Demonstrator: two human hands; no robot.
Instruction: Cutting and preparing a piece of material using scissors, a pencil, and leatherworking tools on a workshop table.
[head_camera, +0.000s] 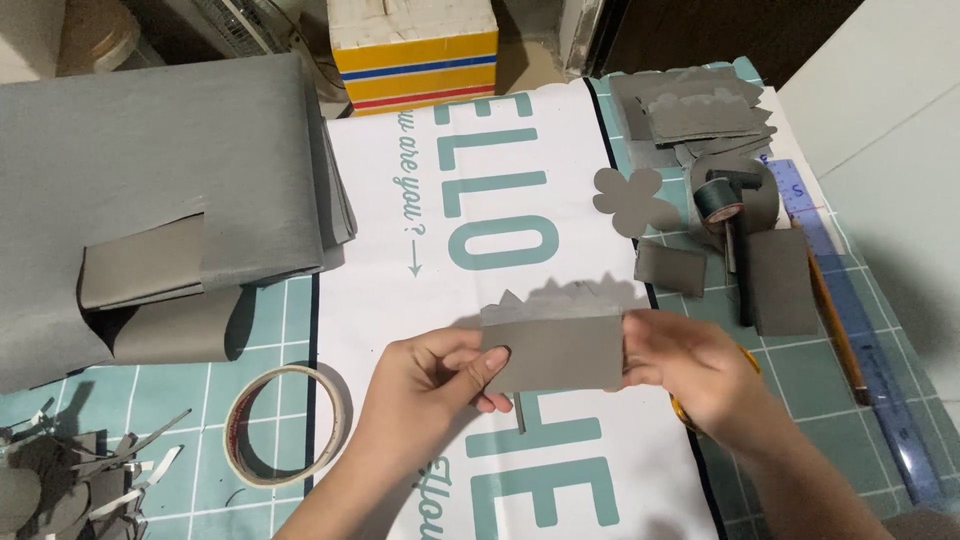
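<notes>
A grey paper piece (556, 345) with a scalloped top edge is held between both hands above a white printed sheet (390, 230). My left hand (425, 395) pinches its left side, thumb across the front. Its right side is gripped by my right hand (690, 370). A yellow ring-shaped object (680, 408) peeks out under my right hand.
A tape roll (283, 424) lies left of my left hand on a teal cutting mat (250, 330). Big grey sheets (150, 190) fill the left. At right lie grey cut pieces (700, 110), a flower shape (628, 200), dark tape roll (718, 198), pencil (835, 320), blue ruler (870, 350). A striped box (415, 50) stands behind.
</notes>
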